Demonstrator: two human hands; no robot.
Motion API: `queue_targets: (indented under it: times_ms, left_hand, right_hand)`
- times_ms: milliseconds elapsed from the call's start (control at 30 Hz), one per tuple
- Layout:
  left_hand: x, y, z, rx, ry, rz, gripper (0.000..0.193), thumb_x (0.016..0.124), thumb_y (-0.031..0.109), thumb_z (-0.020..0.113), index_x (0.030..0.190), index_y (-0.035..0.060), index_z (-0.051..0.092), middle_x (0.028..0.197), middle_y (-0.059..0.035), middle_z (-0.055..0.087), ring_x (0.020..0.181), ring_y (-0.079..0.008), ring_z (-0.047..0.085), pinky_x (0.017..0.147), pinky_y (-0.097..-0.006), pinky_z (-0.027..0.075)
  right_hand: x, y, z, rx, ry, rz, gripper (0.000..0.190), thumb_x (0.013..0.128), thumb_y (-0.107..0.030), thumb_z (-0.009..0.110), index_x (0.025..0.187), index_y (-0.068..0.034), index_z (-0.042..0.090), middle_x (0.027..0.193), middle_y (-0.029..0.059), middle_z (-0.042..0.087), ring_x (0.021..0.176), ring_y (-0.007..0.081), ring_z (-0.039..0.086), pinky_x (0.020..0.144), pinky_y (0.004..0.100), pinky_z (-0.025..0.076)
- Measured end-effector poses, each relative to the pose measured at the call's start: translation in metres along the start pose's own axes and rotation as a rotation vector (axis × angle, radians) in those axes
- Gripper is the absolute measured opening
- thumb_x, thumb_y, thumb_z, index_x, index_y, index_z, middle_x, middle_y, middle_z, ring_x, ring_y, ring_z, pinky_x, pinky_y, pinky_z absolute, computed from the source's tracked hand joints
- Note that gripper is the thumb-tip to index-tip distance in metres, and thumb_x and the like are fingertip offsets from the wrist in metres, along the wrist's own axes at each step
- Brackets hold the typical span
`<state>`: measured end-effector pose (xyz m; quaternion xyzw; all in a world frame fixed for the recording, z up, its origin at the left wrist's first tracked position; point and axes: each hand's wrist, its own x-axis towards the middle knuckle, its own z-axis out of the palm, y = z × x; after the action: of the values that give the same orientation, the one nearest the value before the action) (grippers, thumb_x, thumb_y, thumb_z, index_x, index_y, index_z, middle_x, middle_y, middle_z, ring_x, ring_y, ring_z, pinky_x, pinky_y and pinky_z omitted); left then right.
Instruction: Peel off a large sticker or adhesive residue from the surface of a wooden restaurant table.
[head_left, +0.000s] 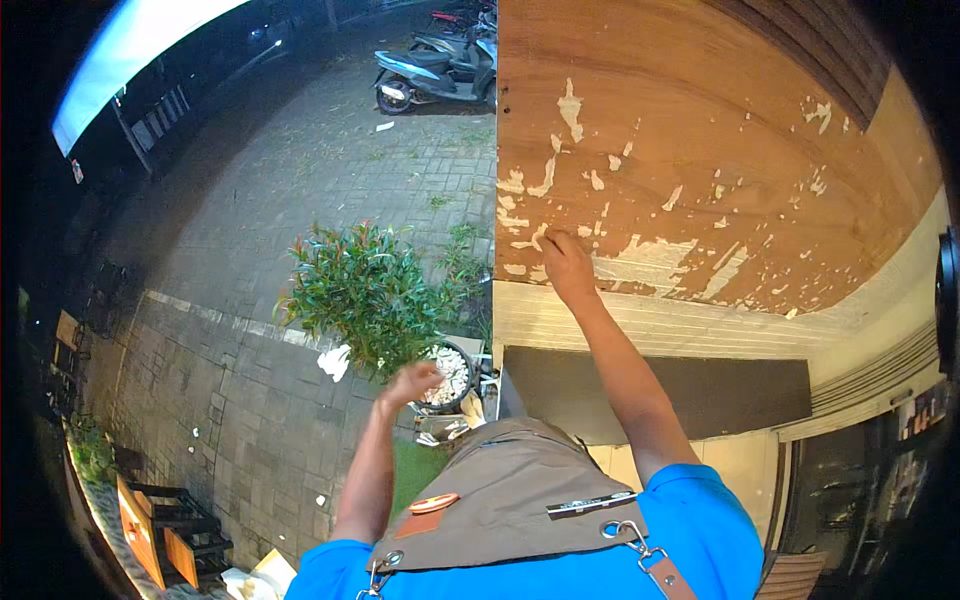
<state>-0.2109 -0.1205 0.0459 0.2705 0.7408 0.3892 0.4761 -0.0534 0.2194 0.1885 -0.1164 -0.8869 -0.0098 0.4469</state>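
Observation:
My right hand (566, 259) touches the lower left part of a brown wood-grain panel (675, 172), with its fingertips on a ragged pale patch (540, 234). Pale patches of differing size are scattered over the panel, the largest (652, 262) just right of the hand. Out to the left, my left hand (412, 384) hovers with bent fingers, slightly blurred, over the side of a plant pot filled with white pebbles (450, 375). Whether either hand holds a small scrap cannot be made out.
A leafy green shrub (360, 289) stands beside the pot. White scraps (334, 362) lie on the paved ground (262, 375). Parked motor scooters (435, 71) are at the top. Wooden furniture (139, 532) is at lower left. A dark panel (652, 390) runs beneath the brown one.

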Motion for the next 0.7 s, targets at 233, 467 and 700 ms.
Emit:
queue_targets:
  times_ms: [233,467,700]
  left_hand:
    - [0.097,0.199,0.108,-0.217,0.261,0.63,0.047,0.085,0.006,0.059,0.13,-0.0035,0.051,0.116,-0.0189,0.063,0.111,-0.0277,0.06,0.093,-0.0325,0.048]
    - [0.14,0.235,0.171,-0.196,0.806,0.573,0.034,0.071,-0.006,0.049,0.105,-0.0016,0.048,0.122,-0.0184,0.046,0.11,-0.0263,0.047,0.082,-0.0354,0.046]
    - [0.136,0.254,0.175,-0.84,0.498,0.518,0.046,0.077,-0.004,0.055,0.123,-0.0004,0.057,0.112,-0.0165,0.051,0.087,-0.0212,0.057,0.063,-0.031,0.05]
  right_hand:
    - [0.002,-0.006,-0.008,0.069,0.032,0.074,0.021,0.077,-0.002,0.064,0.098,-0.004,0.065,0.101,0.0101,0.062,0.092,0.0296,0.061,0.079,0.0394,0.051]
    - [-0.013,-0.018,-0.022,0.342,0.132,0.479,0.015,0.087,-0.007,0.064,0.102,-0.004,0.067,0.088,0.0127,0.067,0.069,0.0218,0.064,0.061,0.0306,0.05]
    - [-0.036,0.002,-0.014,0.547,0.144,0.701,0.011,0.085,-0.006,0.065,0.095,-0.001,0.068,0.075,0.0104,0.066,0.061,0.0144,0.06,0.058,0.0293,0.048]
